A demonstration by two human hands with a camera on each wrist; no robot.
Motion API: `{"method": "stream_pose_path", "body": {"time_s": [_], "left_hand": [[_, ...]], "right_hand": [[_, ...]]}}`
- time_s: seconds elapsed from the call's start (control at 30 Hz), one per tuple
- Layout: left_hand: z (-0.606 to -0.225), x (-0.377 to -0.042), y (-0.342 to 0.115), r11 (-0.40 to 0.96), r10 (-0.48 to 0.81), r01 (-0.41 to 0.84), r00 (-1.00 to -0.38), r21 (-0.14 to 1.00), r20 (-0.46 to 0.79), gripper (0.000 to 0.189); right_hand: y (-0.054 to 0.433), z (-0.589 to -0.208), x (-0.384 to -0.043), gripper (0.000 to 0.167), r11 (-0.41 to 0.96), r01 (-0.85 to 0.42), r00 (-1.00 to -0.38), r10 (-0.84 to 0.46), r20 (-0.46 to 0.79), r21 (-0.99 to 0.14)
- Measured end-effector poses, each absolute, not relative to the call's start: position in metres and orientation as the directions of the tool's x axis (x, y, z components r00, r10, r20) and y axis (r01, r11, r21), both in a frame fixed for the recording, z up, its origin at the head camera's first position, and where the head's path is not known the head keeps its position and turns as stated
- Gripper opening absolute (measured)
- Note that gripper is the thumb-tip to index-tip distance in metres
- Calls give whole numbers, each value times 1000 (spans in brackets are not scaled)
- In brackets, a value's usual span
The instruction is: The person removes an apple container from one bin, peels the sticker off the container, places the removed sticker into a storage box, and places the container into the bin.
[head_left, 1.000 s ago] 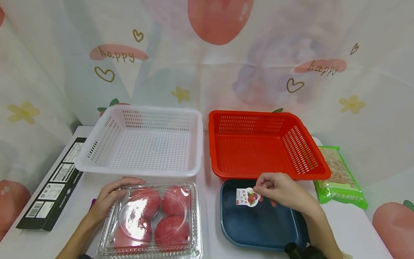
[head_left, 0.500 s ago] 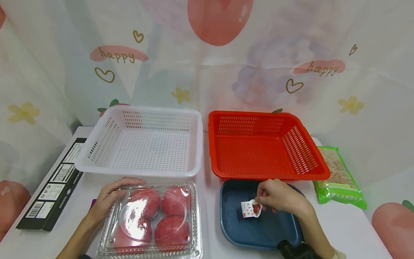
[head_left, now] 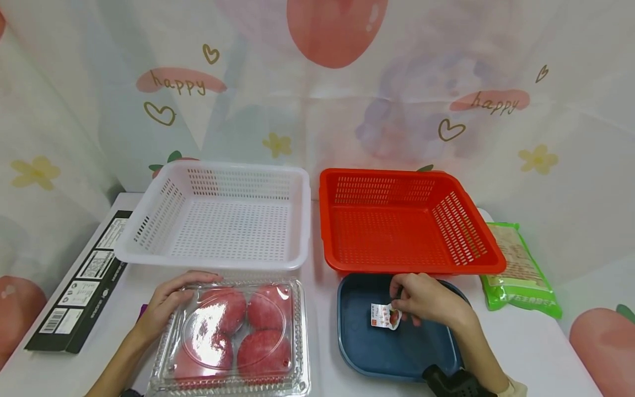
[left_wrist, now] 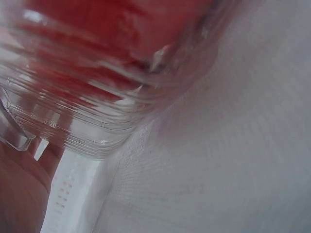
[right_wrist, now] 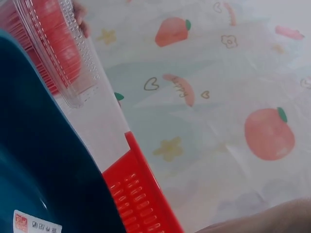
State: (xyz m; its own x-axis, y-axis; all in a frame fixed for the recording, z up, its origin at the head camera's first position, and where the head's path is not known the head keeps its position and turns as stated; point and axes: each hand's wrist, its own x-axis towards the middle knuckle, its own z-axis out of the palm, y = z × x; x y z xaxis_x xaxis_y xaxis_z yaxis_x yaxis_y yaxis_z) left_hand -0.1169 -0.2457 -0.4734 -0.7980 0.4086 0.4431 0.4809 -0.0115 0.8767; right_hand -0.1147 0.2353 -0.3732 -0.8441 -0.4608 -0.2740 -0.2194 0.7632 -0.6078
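My left hand [head_left: 163,303] holds the far left corner of a clear plastic clamshell box [head_left: 300,353], fingers over its rim. Inside it are several large red apples [head_left: 264,353]. The left wrist view shows the box's ribbed side [left_wrist: 82,131] close up, fingers partly behind it. Between thumb and fingertips, my right hand [head_left: 421,298] pinches a small white label [head_left: 381,316] printed with red fruit. This label is over a dark blue tray [head_left: 397,355]; its printed end [right_wrist: 36,224] shows at the bottom of the right wrist view.
A white slotted basket [head_left: 233,259] and a red one [head_left: 412,264] stand at the back. On the left lies a long black box [head_left: 81,286] with white labels; a green-edged food packet [head_left: 523,275] lies at right. A printed cloth [head_left: 307,127] hangs behind.
My right hand has moved down and slightly toward me with the label, lower over the blue tray, then hardly shifted in the last half second. The left hand and the box stay put.
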Motion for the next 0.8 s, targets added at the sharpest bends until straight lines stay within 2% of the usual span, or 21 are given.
{"method": "stream_pose_path", "body": {"time_s": [0.23,0.37,0.53,0.8], "left_hand": [[-474,-118,-245,-38,411,502,-781,864,471,44],[-475,-117,-246,-10,408,464,-807,886,427,42],[-475,-117,-248,19,410,432,-826,902,387,41],[-475,-118,-248,18,411,439,-823,899,393,42]], "right_hand": [[234,-375,-117,5,751,-245,-819,-498,-283,-613],[234,-376,-117,4,750,-232,-788,-518,-332,-619],[233,-377,-117,13,745,-201,-729,-548,-410,-636],[233,-376,-116,18,750,-209,-699,-563,-440,-628]]}}
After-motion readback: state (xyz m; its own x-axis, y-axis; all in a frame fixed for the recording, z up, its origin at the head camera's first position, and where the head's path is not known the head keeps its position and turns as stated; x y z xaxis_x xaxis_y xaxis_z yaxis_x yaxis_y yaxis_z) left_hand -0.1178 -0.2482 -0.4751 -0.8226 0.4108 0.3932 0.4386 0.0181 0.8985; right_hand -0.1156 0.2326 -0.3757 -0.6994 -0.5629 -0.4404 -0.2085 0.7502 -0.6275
